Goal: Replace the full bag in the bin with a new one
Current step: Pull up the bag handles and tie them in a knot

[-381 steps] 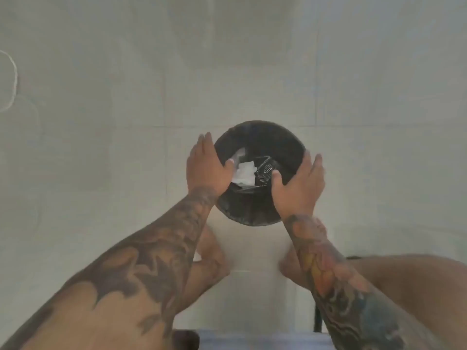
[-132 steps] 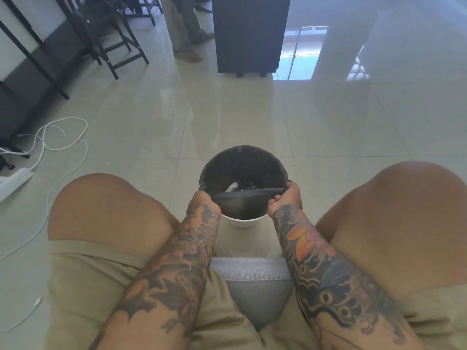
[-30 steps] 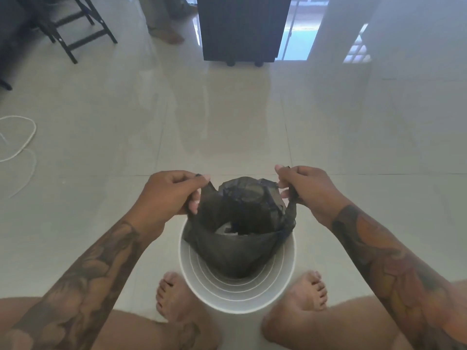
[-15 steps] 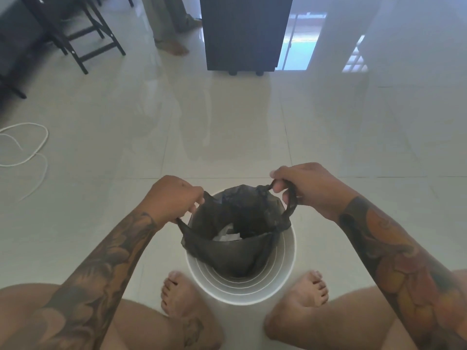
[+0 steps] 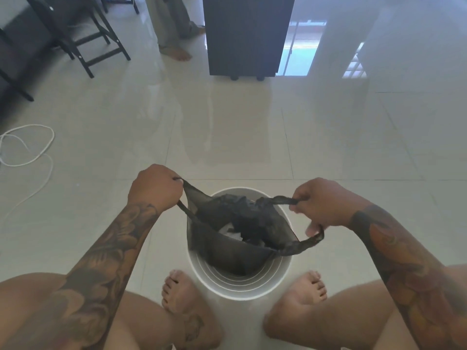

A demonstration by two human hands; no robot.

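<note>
Bag: thin black bin bag, soft, looks light to me, half lifted from the white bin.
Left hand: fist clenched around one handle loop.
Right hand: fingers curled through the other loop.
Hold: I'd lift by both loops.

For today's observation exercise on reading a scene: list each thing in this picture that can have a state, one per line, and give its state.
Black bag: partly lifted, lower part inside the bin, mouth open, white rubbish showing inside.
Bin: upright on the floor, between the person's feet.
Left hand: grips one bag handle.
Right hand: grips the other bag handle.
White cable: lying loose on the floor.
</note>
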